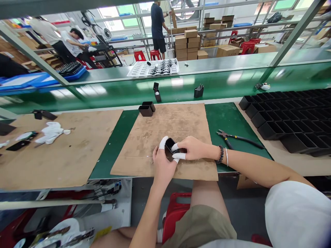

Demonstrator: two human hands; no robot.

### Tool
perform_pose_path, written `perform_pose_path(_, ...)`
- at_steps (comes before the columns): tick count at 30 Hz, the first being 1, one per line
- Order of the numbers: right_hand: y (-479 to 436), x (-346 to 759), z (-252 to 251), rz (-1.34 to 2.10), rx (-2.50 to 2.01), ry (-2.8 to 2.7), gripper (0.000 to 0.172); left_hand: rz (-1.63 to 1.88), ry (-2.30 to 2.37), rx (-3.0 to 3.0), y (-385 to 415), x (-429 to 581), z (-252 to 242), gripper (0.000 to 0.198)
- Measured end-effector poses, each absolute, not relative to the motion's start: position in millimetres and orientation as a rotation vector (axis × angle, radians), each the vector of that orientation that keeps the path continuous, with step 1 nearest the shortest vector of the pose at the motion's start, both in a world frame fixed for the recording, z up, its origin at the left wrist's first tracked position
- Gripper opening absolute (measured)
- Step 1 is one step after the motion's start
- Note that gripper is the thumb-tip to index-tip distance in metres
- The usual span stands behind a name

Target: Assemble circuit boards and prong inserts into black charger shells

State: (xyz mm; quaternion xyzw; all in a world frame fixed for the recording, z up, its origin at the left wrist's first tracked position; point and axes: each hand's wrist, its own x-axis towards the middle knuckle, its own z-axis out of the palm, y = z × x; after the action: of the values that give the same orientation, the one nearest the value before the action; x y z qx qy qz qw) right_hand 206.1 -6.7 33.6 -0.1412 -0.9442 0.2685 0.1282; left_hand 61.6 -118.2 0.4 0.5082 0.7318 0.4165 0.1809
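Observation:
My left hand is wrapped around a small black plastic case, tilted just above the cardboard sheet. White finger cots cover several of my fingertips. My right hand is closed at the case's right side, with its fingertips against it; whether they also hold a small part is hidden. Farther up the sheet stand two empty black cases. Pliers with black and yellow handles lie on the green bench to the right of my right hand.
Rows of black cases fill the right side. Beyond the sheet stand a black plug adapter and an open black part. A white tray sits on the far ledge. White gloves lie left. Several people work in the background.

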Motion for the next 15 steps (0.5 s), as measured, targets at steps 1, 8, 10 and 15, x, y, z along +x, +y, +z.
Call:
perform_pose_path(1, -6.6, 206.0, 33.5, 0.785, -0.41, -2.745, 0.019, 1.172, 2.07, 1.432, -118.1, 61.5, 0.3, 0.07)
perform_pose_path(8, -7.0, 206.0, 33.5, 0.799, -0.405, -2.729, 0.021, 1.168, 2.072, 1.415, -118.4, 61.1, -0.6, 0.072)
perform_pose_path(10, -7.1, 205.9, 33.3, 0.797, -0.407, -2.731, 0.021, 1.168, 2.066, 1.418, -118.2, 61.1, -0.3, 0.075)
perform_pose_path(15, -7.1, 205.4, 33.6, 0.784, -0.424, -2.741, 0.021, 1.148, 2.074, 1.419, -117.8, 61.9, 2.5, 0.074)
